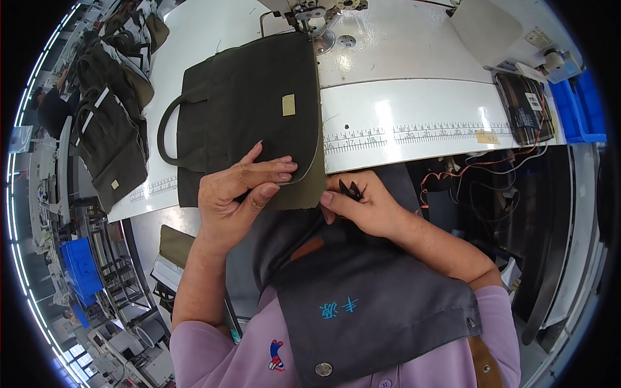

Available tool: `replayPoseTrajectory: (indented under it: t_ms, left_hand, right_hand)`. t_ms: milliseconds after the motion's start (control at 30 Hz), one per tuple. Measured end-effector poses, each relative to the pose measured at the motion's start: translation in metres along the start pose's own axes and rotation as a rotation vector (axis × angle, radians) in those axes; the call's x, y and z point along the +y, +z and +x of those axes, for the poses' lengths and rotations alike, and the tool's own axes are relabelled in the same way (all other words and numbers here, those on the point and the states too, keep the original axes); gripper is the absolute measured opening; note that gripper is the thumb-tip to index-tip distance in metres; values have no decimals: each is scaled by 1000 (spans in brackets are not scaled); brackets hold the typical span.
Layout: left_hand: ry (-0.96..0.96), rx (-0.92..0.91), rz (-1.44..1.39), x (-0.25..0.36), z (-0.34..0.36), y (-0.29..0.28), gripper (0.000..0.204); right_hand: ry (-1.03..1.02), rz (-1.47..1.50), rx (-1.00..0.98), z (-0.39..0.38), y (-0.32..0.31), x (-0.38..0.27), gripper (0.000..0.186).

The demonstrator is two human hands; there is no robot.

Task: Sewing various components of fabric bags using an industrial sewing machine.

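The dark bag (252, 116) lies on the white surface (414, 103), its near corner past the front edge, bearing a yellowish tag (288, 105); the left hand (239, 184) rests on it, fingers extended; the right hand (362, 204), at that corner, grips a black tool (351, 191), partly hidden by fingers; a numbered ruler (414, 134) runs rightward along the surface; blue characters mark the apron (381, 317); the sewing machine (323, 10) is cut off above.
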State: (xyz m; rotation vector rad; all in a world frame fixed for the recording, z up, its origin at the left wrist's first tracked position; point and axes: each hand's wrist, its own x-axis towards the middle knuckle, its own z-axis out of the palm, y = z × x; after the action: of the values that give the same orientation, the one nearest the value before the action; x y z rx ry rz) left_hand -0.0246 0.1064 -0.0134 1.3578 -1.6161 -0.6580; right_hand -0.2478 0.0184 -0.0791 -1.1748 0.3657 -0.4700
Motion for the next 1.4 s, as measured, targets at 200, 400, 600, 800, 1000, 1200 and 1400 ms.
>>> replayPoseTrajectory:
  t_ms: [200,400,600,800,1000,1200,1400]
  left_hand:
    - [110,208,193,5,-10,5,15]
    - [336,151,635,20,-7,14,20]
    - [466,-33,774,-1,-14,28,24]
    - [496,-47,773,-4,-16,31,26]
    - [547,-33,807,-5,-19,33,19]
    - [505,-55,750,-4,-19,30,19]
    - [519,-23,740,-4,-20,30,19]
  right_hand:
    - [18,-53,-42,1,-3,-11,35]
    - [61,-59,18,-1,3,-10,34]
    - [81,-74,-36,-4,0,-17,26]
    - [112,-60,-85,-5,0,-17,21]
    - [115,-185,-152,-7,-2,-26,15]
    - [-513,-1135,48,-13,-11,-44,16]
    - [-878,-1434,91,4,-5,-58,26]
